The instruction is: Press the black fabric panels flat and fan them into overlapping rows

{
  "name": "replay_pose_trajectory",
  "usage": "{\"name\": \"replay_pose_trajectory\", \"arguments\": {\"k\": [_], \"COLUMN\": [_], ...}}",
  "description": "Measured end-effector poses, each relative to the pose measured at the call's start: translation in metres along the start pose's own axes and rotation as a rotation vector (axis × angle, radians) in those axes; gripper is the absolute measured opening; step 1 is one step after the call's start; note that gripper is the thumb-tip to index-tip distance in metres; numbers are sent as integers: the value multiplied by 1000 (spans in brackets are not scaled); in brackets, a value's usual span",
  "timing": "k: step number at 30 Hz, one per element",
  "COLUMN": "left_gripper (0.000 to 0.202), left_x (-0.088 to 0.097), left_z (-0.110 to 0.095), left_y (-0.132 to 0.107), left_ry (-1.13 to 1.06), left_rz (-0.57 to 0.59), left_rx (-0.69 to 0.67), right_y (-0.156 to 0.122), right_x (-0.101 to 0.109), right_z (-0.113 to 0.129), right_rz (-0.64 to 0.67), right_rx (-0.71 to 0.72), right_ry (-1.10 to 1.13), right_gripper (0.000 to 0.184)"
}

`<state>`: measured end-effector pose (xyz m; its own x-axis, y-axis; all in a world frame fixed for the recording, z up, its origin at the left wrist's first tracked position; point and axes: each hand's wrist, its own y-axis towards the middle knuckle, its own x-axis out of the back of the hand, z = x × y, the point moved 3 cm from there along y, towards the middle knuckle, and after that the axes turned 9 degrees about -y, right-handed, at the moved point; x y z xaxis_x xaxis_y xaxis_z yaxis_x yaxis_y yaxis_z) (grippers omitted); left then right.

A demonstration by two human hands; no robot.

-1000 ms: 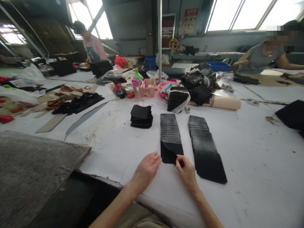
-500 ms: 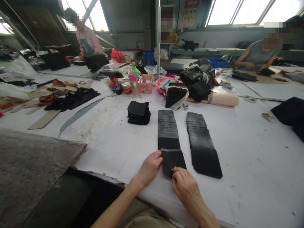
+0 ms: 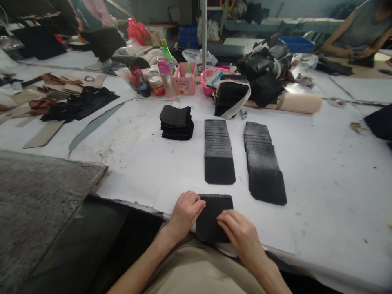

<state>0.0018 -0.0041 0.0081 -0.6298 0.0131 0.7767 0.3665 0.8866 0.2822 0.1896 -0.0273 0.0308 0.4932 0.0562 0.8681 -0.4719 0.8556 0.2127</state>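
A single black cut piece [image 3: 214, 212] lies at the near edge of the white table [image 3: 321, 196], apart from its row. My left hand [image 3: 185, 210] grips its left edge with curled fingers. My right hand [image 3: 237, 232] presses on its lower right part, fingers bent. Just beyond it runs a row of overlapped black pieces [image 3: 218, 152], with a second row [image 3: 263, 163] to its right. A small stack of black pieces [image 3: 177, 122] sits further left.
A grey felt board [image 3: 39, 204] lies at the left. Bottles, a pink box [image 3: 184, 79] and a pink basket [image 3: 211, 77] stand behind the rows beside a black bundle [image 3: 229, 96] and a beige roll [image 3: 290, 104]. Other people work at the far tables.
The nearest black piece has been pulled off the left row and drawn toward me to the table's edge, both hands moving with it. The camera has tilted down.
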Motion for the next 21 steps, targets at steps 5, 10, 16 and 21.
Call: {"name": "replay_pose_trajectory", "arguments": {"k": [5,10,16,21], "left_gripper": [12,6,24,11], "left_x": [6,7,4,4], "left_z": [2,5,3,4], "left_y": [5,13,24,22], "left_ry": [-8,-4,56,10], "left_rz": [36,79,57,38], "left_rx": [4,50,28,-34], "right_y": [40,62,64,58], "right_x": [-2,-10,-7,-11], "right_z": [-32,-34,-33,-40], "right_rz": [-79,39,83,34], "right_rx": [-55,-22,10,64], "right_ry": [-178,-241,-196,-129], "right_gripper": [12,1,8,6]}}
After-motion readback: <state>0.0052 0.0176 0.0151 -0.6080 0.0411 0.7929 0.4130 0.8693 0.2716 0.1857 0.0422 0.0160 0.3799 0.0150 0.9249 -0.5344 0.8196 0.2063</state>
